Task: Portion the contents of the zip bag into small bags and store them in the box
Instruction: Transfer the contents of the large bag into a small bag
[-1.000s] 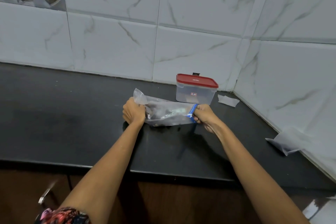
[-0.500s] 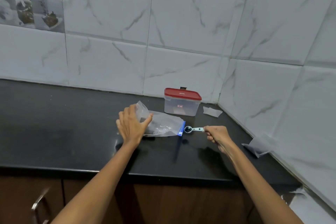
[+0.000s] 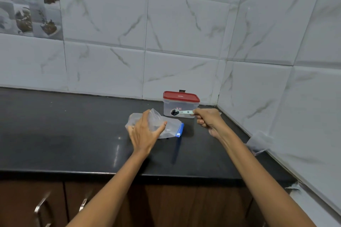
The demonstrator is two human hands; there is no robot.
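A clear zip bag (image 3: 169, 128) with a blue zipper end lies on the black counter (image 3: 73, 134), its opening pointing right. My left hand (image 3: 145, 132) rests over the bag's left part with fingers spread and relaxed. My right hand (image 3: 207, 120) grips the handle of a pale green measuring spoon (image 3: 181, 112), held up in front of the box. The spoon's bowl looks dark. The clear box (image 3: 181, 104) with a red lid stands behind the bag near the wall corner, lid on.
A small clear bag (image 3: 258, 143) leans against the right wall on the counter. Tiled walls close the back and right side. Cabinet doors with metal handles (image 3: 41, 206) lie below the counter edge.
My right hand let go of the zip bag's blue end, came away with the spoon and lifted it up in front of the box. My left hand opened over the bag.
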